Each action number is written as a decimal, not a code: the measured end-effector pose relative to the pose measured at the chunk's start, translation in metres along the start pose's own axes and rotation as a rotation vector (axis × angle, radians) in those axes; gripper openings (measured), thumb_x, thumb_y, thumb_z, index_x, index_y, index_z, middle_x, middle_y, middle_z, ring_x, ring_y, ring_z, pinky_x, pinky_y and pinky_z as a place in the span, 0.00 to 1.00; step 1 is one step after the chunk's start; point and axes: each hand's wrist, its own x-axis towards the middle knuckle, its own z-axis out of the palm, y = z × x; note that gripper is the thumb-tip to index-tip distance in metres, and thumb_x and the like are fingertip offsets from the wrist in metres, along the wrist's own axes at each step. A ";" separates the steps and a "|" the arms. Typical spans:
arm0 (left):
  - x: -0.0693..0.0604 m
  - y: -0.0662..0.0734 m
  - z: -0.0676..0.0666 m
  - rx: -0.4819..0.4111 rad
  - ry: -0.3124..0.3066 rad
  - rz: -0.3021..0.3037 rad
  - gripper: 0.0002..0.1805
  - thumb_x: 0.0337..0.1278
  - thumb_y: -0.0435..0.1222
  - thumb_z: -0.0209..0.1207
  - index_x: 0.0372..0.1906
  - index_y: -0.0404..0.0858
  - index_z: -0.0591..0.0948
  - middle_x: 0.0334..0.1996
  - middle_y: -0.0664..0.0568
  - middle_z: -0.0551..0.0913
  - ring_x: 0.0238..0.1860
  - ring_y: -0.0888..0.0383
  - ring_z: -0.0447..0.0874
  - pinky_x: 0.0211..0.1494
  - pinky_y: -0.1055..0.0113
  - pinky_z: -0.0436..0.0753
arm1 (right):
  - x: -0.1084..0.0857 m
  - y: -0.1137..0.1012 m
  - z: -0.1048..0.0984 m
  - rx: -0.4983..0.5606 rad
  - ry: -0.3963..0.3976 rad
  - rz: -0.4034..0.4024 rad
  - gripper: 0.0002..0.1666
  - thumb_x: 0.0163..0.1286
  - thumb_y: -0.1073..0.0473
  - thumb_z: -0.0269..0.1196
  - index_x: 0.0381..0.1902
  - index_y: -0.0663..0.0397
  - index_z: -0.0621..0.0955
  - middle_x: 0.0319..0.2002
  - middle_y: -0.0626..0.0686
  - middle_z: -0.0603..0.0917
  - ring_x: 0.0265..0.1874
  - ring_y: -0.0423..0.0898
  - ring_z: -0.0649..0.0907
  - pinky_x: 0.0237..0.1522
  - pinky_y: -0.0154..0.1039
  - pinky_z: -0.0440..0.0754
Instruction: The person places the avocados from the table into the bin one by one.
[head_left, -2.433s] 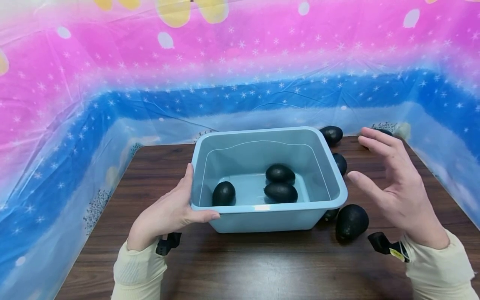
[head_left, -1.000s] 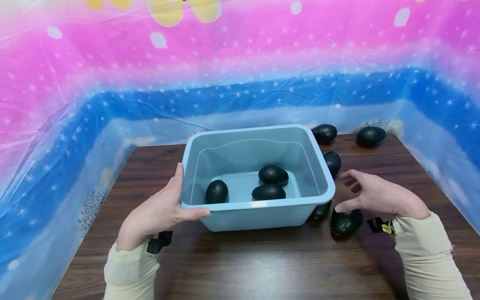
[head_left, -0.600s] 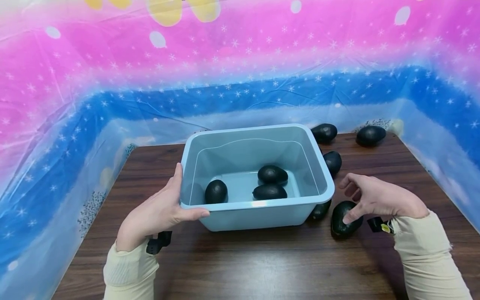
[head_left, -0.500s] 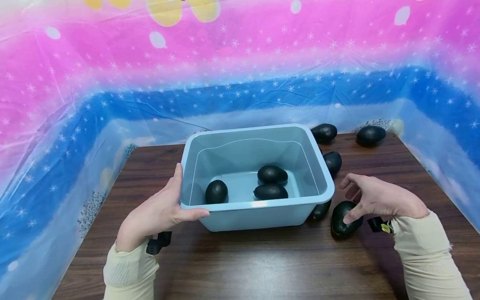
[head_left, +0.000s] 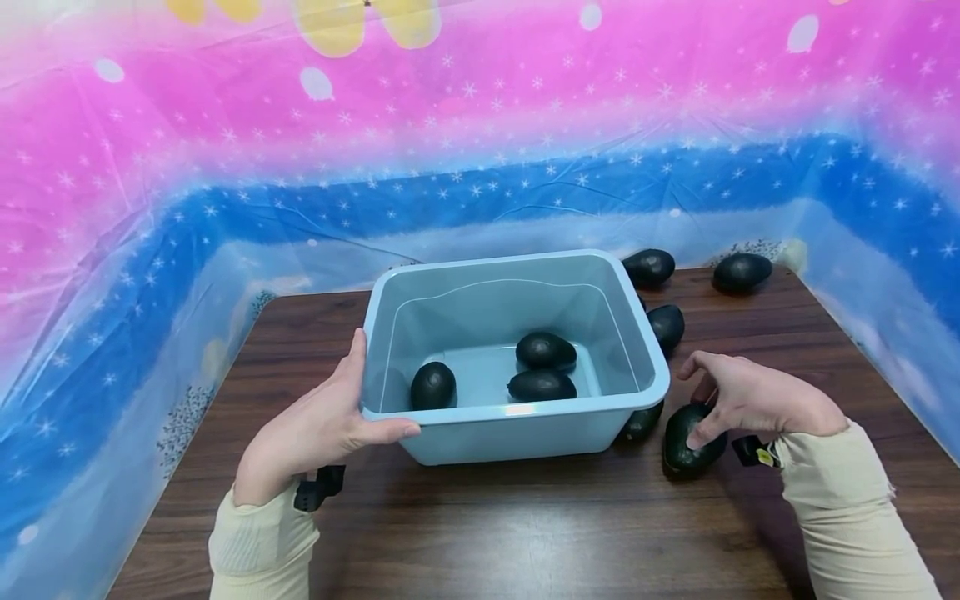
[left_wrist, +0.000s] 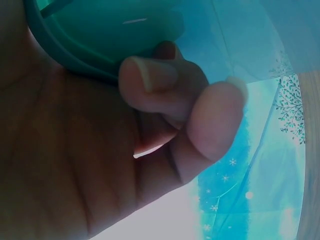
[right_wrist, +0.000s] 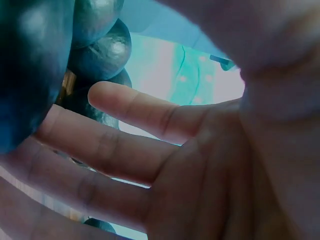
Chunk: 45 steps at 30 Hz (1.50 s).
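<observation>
Now your left hand [head_left: 311,429] grips the blue bin [head_left: 510,440] at its near-left corner, probably to steady it, while your right hand [head_left: 761,402] curls thumb and fingers round the nearest avocado [head_left: 681,457], right of the bin, likely for security.

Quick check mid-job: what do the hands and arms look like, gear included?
The left hand and right hand are ungloved. A cream left sleeve and right sleeve reach the wrists. Small black left device and right device; the latter shows a yellow label.
</observation>
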 end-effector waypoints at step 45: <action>0.000 0.001 -0.001 -0.010 0.004 0.000 0.71 0.48 0.62 0.66 0.74 0.45 0.22 0.77 0.42 0.35 0.70 0.44 0.58 0.62 0.45 0.67 | -0.004 0.018 -0.026 -0.155 0.309 0.069 0.52 0.57 0.26 0.62 0.60 0.66 0.73 0.47 0.64 0.80 0.40 0.55 0.79 0.38 0.50 0.75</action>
